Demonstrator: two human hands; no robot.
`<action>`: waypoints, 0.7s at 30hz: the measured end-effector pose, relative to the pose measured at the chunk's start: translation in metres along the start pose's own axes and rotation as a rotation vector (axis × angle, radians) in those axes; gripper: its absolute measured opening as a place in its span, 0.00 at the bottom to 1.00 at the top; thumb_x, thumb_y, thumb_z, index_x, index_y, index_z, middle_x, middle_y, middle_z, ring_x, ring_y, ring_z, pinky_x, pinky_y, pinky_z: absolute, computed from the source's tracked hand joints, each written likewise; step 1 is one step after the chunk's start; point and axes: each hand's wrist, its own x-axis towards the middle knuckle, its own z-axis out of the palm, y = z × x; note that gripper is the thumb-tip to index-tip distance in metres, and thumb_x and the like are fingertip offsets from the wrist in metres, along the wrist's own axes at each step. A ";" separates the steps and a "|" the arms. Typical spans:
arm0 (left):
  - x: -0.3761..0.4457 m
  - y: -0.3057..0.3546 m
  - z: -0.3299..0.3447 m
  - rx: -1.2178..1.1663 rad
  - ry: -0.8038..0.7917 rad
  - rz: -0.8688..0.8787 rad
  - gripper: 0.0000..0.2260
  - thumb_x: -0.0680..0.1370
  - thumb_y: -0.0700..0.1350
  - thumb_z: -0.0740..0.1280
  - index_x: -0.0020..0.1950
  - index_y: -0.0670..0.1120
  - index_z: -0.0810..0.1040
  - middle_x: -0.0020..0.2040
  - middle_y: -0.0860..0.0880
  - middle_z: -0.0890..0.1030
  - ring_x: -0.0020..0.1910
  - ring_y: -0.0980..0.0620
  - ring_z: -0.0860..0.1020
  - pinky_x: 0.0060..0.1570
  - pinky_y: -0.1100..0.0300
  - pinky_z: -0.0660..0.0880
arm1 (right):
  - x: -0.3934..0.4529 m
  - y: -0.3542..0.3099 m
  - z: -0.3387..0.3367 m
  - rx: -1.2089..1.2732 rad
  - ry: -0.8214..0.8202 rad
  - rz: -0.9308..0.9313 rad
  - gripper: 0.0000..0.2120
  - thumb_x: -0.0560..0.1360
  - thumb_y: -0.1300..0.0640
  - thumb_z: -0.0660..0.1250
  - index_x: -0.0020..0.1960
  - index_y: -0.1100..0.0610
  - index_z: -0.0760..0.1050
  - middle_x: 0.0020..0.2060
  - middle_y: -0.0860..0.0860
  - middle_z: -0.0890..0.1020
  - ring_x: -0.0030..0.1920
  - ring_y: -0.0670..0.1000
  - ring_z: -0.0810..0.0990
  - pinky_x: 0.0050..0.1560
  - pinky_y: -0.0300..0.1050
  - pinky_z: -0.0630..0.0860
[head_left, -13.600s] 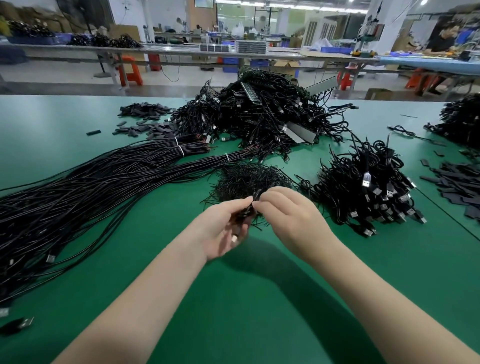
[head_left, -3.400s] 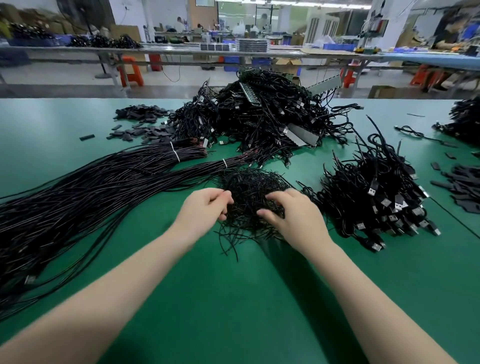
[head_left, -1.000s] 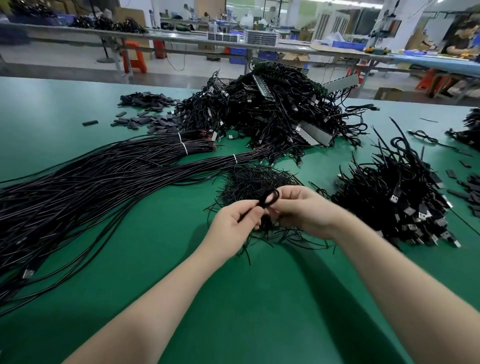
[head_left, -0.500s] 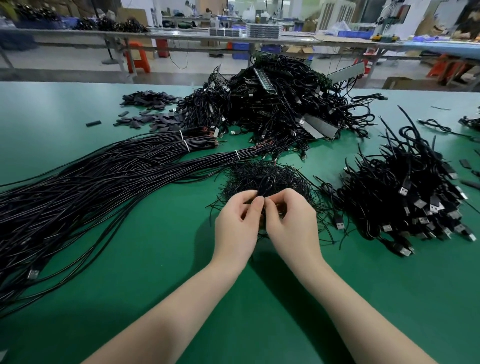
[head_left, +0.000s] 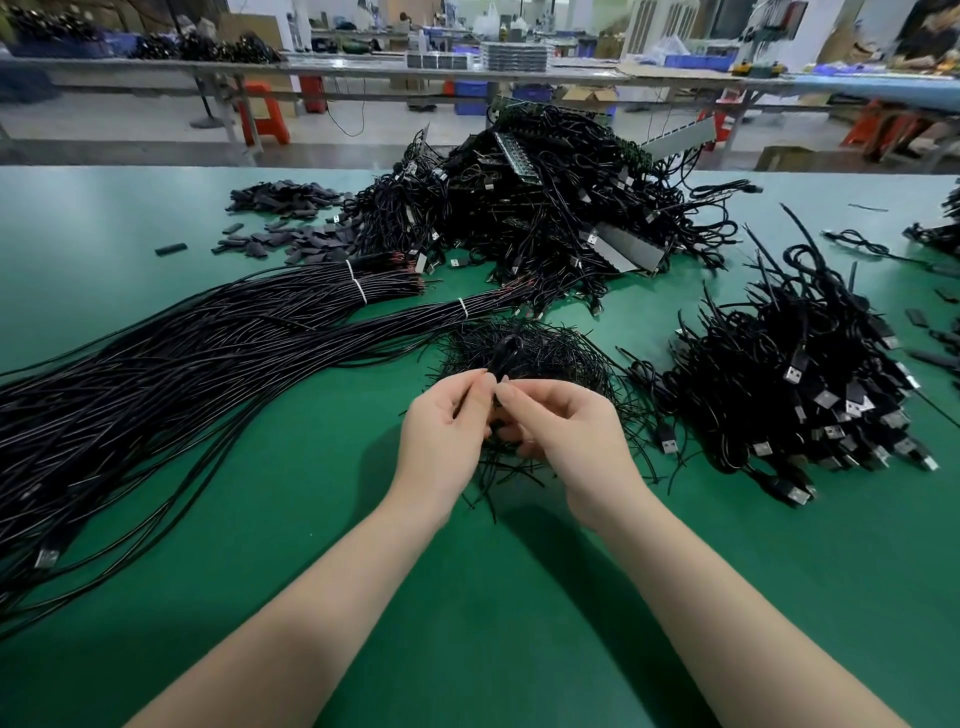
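black tie (head_left: 506, 352) now lifted over the tie pile (head_left: 569, 358)
my left hand (head_left: 444, 431) and right hand (head_left: 571, 436) pinch it in a loop; twisting comes next, i think.

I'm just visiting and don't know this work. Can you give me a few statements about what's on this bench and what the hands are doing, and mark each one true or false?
1. The left hand and the right hand together pinch a thin black wire loop. True.
2. The smooth table top is red. False: it is green.
3. The bundle of long straight black cables lies to the right of the hands. False: it stretches away on their left.
4. The heap of coiled black cables with silver plugs lies to the right of the hands. True.
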 end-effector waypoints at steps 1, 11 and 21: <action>0.000 0.000 0.000 -0.024 -0.006 -0.013 0.11 0.82 0.44 0.63 0.46 0.59 0.80 0.36 0.62 0.82 0.34 0.65 0.76 0.39 0.69 0.73 | 0.000 -0.001 -0.001 0.022 0.000 0.017 0.04 0.74 0.54 0.73 0.43 0.53 0.85 0.38 0.51 0.86 0.35 0.45 0.81 0.33 0.36 0.75; 0.000 0.016 0.001 -0.350 -0.192 -0.331 0.16 0.82 0.48 0.62 0.36 0.50 0.82 0.30 0.55 0.76 0.28 0.59 0.71 0.29 0.67 0.70 | 0.003 -0.015 -0.013 0.213 -0.171 0.240 0.12 0.74 0.52 0.71 0.34 0.55 0.84 0.34 0.50 0.84 0.31 0.44 0.80 0.32 0.34 0.76; -0.004 0.013 0.004 -0.278 -0.123 -0.246 0.11 0.82 0.48 0.62 0.50 0.46 0.83 0.33 0.52 0.75 0.31 0.58 0.69 0.35 0.68 0.71 | -0.003 -0.017 -0.005 0.145 -0.047 0.156 0.06 0.72 0.57 0.75 0.36 0.57 0.85 0.32 0.53 0.84 0.29 0.44 0.79 0.28 0.33 0.74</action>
